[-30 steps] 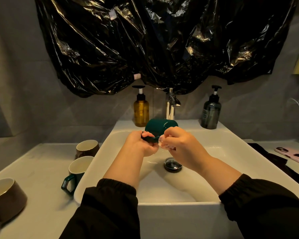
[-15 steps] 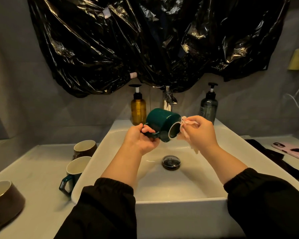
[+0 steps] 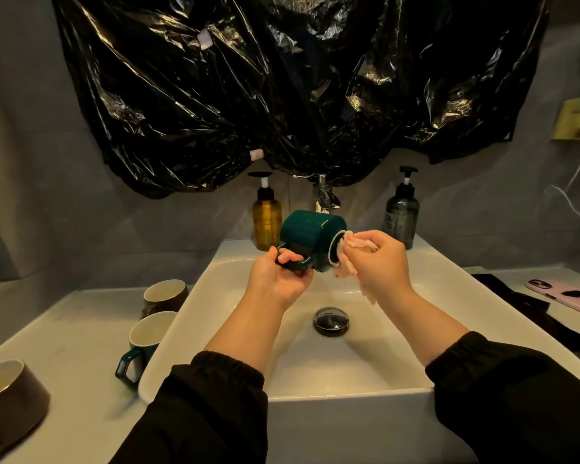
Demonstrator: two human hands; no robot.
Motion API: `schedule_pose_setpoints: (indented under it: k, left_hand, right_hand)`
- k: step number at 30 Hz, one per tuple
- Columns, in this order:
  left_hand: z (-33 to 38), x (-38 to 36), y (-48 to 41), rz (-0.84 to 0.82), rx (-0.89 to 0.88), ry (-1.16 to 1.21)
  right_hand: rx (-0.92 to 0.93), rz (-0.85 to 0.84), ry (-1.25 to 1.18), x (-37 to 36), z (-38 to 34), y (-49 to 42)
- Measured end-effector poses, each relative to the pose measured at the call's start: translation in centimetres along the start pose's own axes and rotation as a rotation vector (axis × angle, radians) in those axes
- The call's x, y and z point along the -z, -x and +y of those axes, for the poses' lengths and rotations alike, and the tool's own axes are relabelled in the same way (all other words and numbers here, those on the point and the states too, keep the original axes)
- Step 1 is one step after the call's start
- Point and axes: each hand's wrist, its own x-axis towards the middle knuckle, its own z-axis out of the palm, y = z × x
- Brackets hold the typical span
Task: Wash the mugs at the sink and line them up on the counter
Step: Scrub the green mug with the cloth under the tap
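Note:
A dark green mug (image 3: 310, 234) lies on its side above the white sink (image 3: 188, 329), its mouth turned right. My left hand (image 3: 280, 279) grips its handle from below. My right hand (image 3: 377, 259) holds a pale pink cloth (image 3: 352, 244) bunched against the mug's rim. On the counter to the left stand a brown mug (image 3: 164, 296), a green mug with a cream inside (image 3: 148, 343) and a wide brown mug (image 3: 10, 396), all upright.
The faucet (image 3: 322, 192) stands behind the held mug, between an amber pump bottle (image 3: 266, 219) and a grey pump bottle (image 3: 401, 216). A drain plug (image 3: 331, 321) sits in the basin. A pink phone (image 3: 570, 296) and black cloth (image 3: 529, 309) lie on the right counter.
The mug has been lifted from low in the basin and turned onto its side. My right hand moved from the mug's front to its mouth with the cloth.

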Motion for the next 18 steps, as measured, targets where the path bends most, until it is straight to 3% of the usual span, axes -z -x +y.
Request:
schedule_pose_setpoints:
  k: [3,5,9,13,15,18]
  left_hand:
    - [-0.1,-0.1,0.0,-0.027,-0.015,0.014]
    - [0.1,-0.2,0.0,-0.028,-0.035,0.010]
    - [0.4,0.1,-0.1,0.011,-0.051,-0.042]
    - [-0.4,0.0,-0.2,0.025,-0.006,-0.070]
    - [-0.8,0.0,-0.2,0.023,-0.004,-0.083]
    - [-1.0,-0.1,-0.3,0.021,-0.003,-0.075]
  right_hand:
    - [0.234,-0.014,0.074,-0.4,0.2,0.4]
    - [0.283,-0.061,0.132,-0.7,0.4,0.5]
    - [0.144,-0.153,0.244,-0.9,1.1,0.2]
    - [0.095,0.095,0.142,-0.1,0.8,-0.4]
    - [0.290,0.191,0.116,0.1,0.3,-0.1]
    - [0.616,0.154,0.216,-0.3,0.4,0.3]
